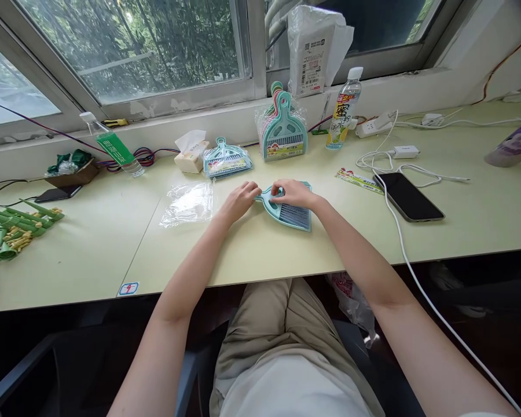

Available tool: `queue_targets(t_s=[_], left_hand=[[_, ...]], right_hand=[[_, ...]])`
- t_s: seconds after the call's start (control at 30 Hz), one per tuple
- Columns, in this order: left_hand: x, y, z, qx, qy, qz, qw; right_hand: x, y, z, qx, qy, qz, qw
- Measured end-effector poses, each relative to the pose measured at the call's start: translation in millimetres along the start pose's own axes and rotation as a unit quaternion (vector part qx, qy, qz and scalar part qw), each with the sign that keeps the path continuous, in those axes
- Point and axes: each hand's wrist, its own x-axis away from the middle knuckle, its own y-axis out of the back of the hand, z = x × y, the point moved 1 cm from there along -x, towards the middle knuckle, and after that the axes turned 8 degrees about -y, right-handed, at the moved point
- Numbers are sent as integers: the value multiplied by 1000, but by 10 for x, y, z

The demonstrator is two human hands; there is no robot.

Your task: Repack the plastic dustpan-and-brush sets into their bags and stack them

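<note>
A small teal dustpan with a brush set in it (292,215) lies flat on the pale table (260,255), handle pointing left. My left hand (239,200) pinches the handle end with curled fingers. My right hand (294,194) rests over the pan's upper part, fingers bent and pressed on the brush. An empty clear plastic bag (187,204) lies just left of my left hand.
A bagged dustpan set (226,161) and a stack of upright packed sets (283,128) stand behind. A paper label (358,179), phone (408,197) and white cables (399,231) lie to the right. Bottles (344,110), a tissue box (191,152) and green parts (13,229) sit about.
</note>
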Motion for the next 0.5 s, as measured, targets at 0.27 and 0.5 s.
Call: queue_targets(t_s=[0.27, 0.5], left_hand=[[32, -50, 2, -15, -3, 0, 1000], [14, -33, -56, -25, 17, 19, 999]], right_hand=[[-10, 22, -38, -28, -1, 1, 1000], [-28, 22, -81, -40, -3, 6, 999]])
